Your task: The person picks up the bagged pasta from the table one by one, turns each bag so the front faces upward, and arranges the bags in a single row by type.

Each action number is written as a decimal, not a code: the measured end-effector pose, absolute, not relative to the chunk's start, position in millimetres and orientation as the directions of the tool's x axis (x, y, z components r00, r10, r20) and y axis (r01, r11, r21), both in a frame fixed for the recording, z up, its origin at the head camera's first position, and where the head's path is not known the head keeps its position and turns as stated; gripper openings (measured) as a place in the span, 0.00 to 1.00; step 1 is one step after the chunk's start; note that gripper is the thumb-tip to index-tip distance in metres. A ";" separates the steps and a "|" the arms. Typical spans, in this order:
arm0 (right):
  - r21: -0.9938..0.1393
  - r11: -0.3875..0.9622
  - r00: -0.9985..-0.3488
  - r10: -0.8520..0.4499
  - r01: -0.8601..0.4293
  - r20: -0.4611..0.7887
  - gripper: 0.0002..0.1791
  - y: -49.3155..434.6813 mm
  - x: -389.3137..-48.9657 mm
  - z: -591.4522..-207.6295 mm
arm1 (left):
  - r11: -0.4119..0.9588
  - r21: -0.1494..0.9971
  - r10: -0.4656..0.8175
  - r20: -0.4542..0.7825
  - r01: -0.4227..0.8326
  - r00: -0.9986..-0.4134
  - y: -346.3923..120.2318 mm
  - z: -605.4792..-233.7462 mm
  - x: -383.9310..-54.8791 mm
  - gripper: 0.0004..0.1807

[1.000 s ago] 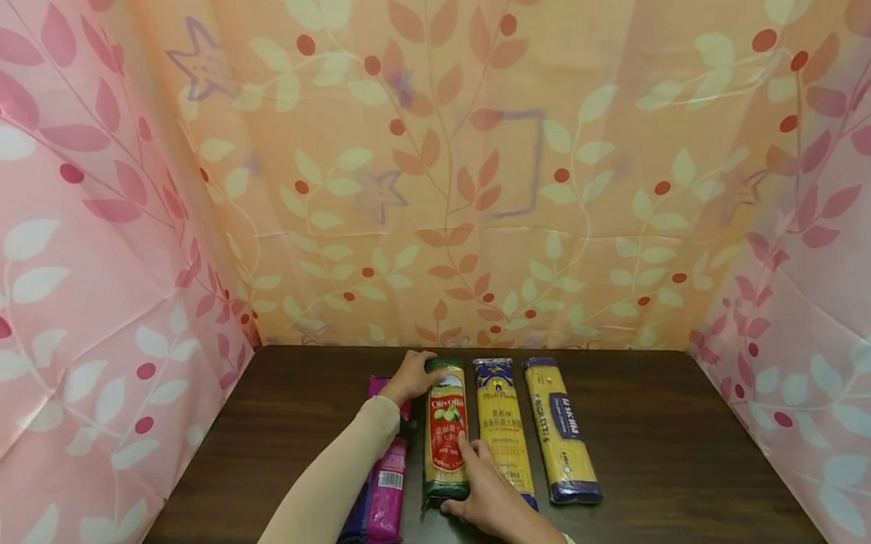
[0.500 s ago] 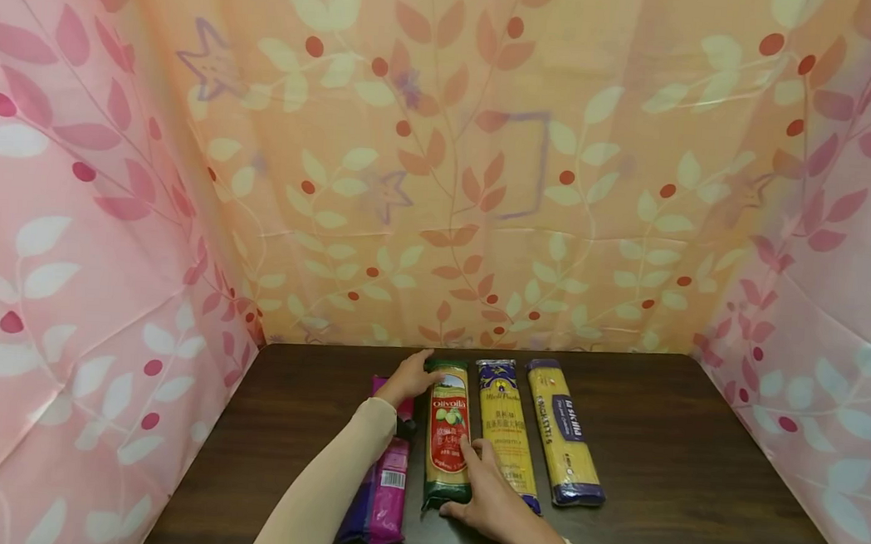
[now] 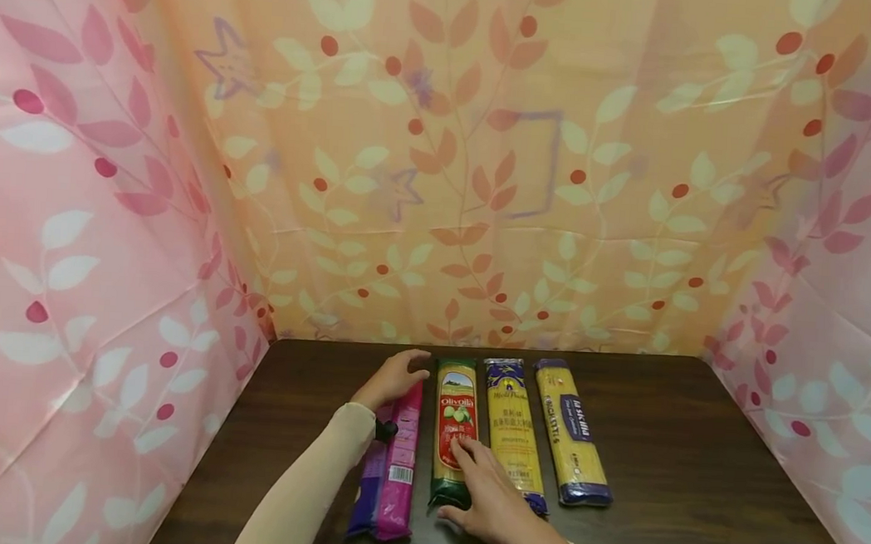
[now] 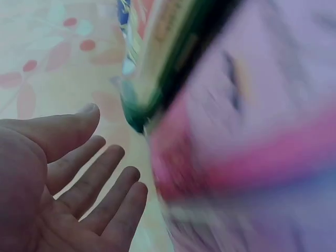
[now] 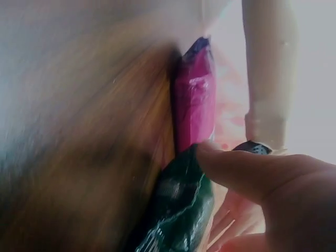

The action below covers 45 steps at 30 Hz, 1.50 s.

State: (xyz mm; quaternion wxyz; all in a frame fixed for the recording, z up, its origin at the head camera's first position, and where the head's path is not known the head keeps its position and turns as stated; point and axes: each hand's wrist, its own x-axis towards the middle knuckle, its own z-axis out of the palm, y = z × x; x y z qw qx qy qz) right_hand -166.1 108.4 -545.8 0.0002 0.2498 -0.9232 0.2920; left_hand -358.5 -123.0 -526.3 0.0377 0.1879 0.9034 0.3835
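Note:
A green-ended spaghetti pack with a red label [image 3: 456,431] lies lengthwise on the dark wooden table. My right hand [image 3: 492,504] is at its near end, fingers straight over the lower right side, the thumb by the green end [image 5: 181,199] in the right wrist view. To the left lies a magenta and purple pasta pack [image 3: 399,469]. My left hand [image 3: 391,379] hovers over its far end, fingers spread and holding nothing; the left wrist view shows this hand [image 4: 89,194] beside the blurred packs.
Right of the red-labelled pack lie a yellow spaghetti pack with blue ends [image 3: 513,426] and another with purple ends [image 3: 573,438], slightly slanted. Floral curtains [image 3: 441,181] stand behind and on both sides of the table [image 3: 692,487].
My left hand has left the far end of the red-labelled pack and shifted left over the magenta one. The right hand's thumb has eased off the near end. The view has turned slightly left.

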 end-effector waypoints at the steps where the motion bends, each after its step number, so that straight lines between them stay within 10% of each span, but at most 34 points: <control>1: -0.540 0.699 -0.871 -0.468 -0.468 0.149 0.55 107.1 -165.3 -544.9 | 0.645 0.698 0.364 0.076 0.311 -0.928 -127.5 -526.8 -357.1 0.24; 15: -0.506 0.651 -0.799 -0.584 -0.566 0.143 0.58 81.9 -158.4 -543.3 | 0.728 0.610 0.387 0.012 0.313 -0.922 -165.1 -535.4 -344.5 0.32; 45: -0.258 0.831 -0.866 -0.495 -0.493 0.062 0.74 41.2 -160.9 -569.3 | 0.802 0.515 0.389 -0.066 0.303 -0.919 -159.7 -533.6 -344.9 0.29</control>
